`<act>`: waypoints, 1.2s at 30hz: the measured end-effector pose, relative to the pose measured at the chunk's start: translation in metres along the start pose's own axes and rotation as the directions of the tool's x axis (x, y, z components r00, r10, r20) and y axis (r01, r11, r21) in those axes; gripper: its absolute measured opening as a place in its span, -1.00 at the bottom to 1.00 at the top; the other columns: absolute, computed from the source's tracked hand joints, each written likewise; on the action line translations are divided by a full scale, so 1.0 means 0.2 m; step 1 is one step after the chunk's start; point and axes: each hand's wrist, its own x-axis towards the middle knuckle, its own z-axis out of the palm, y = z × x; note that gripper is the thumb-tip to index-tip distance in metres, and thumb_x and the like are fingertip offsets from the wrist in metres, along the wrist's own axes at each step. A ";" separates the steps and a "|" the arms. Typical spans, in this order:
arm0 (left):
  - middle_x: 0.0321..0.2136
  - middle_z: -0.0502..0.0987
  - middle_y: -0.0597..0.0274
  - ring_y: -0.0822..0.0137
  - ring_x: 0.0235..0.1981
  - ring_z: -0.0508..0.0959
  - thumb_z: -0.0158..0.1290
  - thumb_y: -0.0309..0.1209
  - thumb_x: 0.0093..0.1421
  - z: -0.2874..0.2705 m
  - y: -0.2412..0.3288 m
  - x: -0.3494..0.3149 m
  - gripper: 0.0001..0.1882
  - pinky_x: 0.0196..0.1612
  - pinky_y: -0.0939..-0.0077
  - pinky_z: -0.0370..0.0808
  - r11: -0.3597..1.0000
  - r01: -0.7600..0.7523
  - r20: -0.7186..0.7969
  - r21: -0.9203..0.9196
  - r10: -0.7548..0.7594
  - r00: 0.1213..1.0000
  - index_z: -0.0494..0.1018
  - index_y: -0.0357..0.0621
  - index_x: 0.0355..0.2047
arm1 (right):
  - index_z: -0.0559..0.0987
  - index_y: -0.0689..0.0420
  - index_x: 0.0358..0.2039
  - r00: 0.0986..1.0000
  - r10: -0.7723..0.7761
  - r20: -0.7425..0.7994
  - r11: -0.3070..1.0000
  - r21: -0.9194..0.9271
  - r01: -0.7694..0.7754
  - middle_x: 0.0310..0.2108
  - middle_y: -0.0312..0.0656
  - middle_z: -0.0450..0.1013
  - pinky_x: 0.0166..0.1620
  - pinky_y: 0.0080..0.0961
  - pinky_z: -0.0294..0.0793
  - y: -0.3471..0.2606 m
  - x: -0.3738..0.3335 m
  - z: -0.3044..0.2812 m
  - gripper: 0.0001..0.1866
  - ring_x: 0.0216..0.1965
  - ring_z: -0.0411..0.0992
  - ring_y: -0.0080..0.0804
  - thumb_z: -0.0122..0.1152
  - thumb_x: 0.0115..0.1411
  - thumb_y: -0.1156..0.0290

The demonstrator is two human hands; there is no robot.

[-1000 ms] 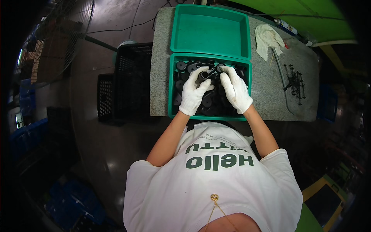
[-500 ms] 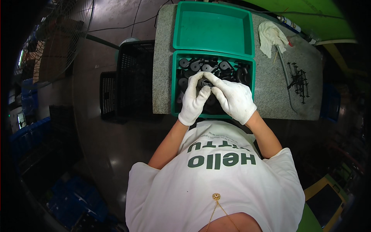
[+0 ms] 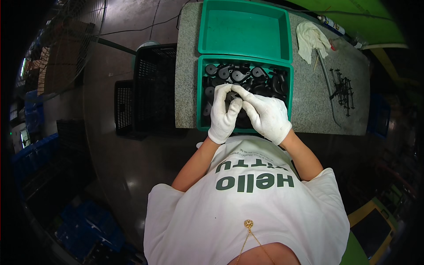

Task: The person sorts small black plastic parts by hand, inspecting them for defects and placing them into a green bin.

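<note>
White work gloves cover both my hands, which meet over the near part of a green tray (image 3: 289,99) full of black molded parts (image 3: 238,76). Between the fingertips is a small dark part (image 3: 231,98), mostly hidden by the gloves. My left hand (image 3: 223,114) curls round it from the left, thumb and fingers closed in. From the right, the fingers and thumb of my right hand (image 3: 268,115) pinch at the same part. Several of the parts in the tray show round grey discs with a centre hole.
Behind the parts tray lies a second green tray (image 3: 243,33), with nothing in it. On the grey tabletop (image 3: 309,99) to the right are a white cloth (image 3: 311,42), a bent grey rod (image 3: 326,84) and several thin black pieces (image 3: 342,92). Black crates (image 3: 152,88) stand left of the table.
Both hands stay together on the dark part, with small finger shifts. The whole view has shifted slightly.
</note>
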 end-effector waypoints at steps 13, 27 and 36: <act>-0.26 0.35 0.24 0.43 -0.34 0.40 -0.03 -0.30 0.25 -0.05 -0.03 -0.05 -0.72 -0.25 0.57 0.38 0.980 0.180 -0.064 -0.079 -0.186 0.981 0.33 -0.20 -0.11 | 0.46 -0.10 0.01 0.990 0.119 -0.075 0.993 0.013 -0.119 -0.50 -0.17 0.50 -0.47 -0.27 0.45 0.08 0.03 0.12 -0.67 -0.53 0.48 -0.13 0.01 0.23 0.26; -0.13 0.40 -0.01 0.05 -0.06 0.41 -0.05 -0.20 0.27 -1.08 -0.88 0.11 -0.65 -0.02 0.02 0.44 0.603 0.266 -0.507 -0.752 -0.788 0.350 0.36 -0.21 -0.09 | 0.43 0.00 -0.07 0.930 -0.088 0.357 0.885 -0.400 0.237 -0.17 -0.09 0.40 -0.26 -0.22 0.50 0.54 0.60 0.50 -0.66 -0.29 0.51 -0.11 -0.08 0.13 0.53; -0.06 0.40 0.01 0.12 -0.04 0.45 -0.07 -0.33 0.28 -0.82 -0.69 0.17 -0.65 -0.02 0.31 0.45 0.835 0.359 -0.637 -0.416 -0.550 0.541 0.35 -0.29 0.00 | 0.41 0.04 -0.08 0.906 0.071 0.417 0.866 -0.476 0.151 -0.19 -0.03 0.41 -0.25 -0.23 0.51 0.52 0.61 0.48 -0.68 -0.27 0.52 -0.11 -0.01 0.10 0.46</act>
